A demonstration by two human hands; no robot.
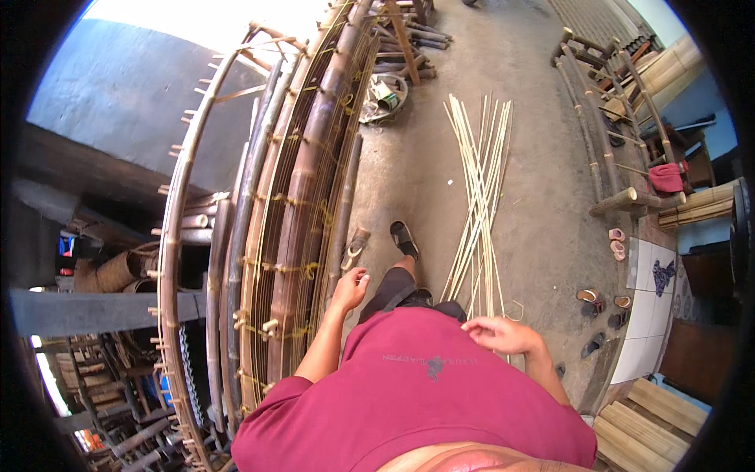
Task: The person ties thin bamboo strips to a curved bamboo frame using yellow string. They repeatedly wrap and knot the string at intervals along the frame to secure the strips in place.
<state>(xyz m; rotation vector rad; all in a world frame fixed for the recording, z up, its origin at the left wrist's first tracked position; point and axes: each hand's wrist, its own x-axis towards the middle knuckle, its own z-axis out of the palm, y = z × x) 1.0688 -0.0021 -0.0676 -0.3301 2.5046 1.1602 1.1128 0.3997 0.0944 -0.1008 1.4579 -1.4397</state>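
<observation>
My left hand (351, 289) hangs at my left side with loosely bent fingers and holds nothing that I can see. It is nearest to the long bamboo poles (303, 189), which are bound with yellow ties and strung with thin strips. On my other side, my right hand (499, 335) hovers by the front of my maroon shirt, fingers stretched out and nothing in them. Just beyond it, a loose bundle of thin, pale bamboo strips (478, 208) lies crossed on the concrete floor. A short piece of cut bamboo (355, 250) stands by my sandalled foot (405, 240).
A curved bamboo ladder-like rail (174, 236) with pegs stands at the far left. To the right are a bamboo bench frame (613, 200), a red cloth (667, 178) and several sandals (591, 307). A basin (385, 98) sits farther ahead beside stacked dark poles (417, 38).
</observation>
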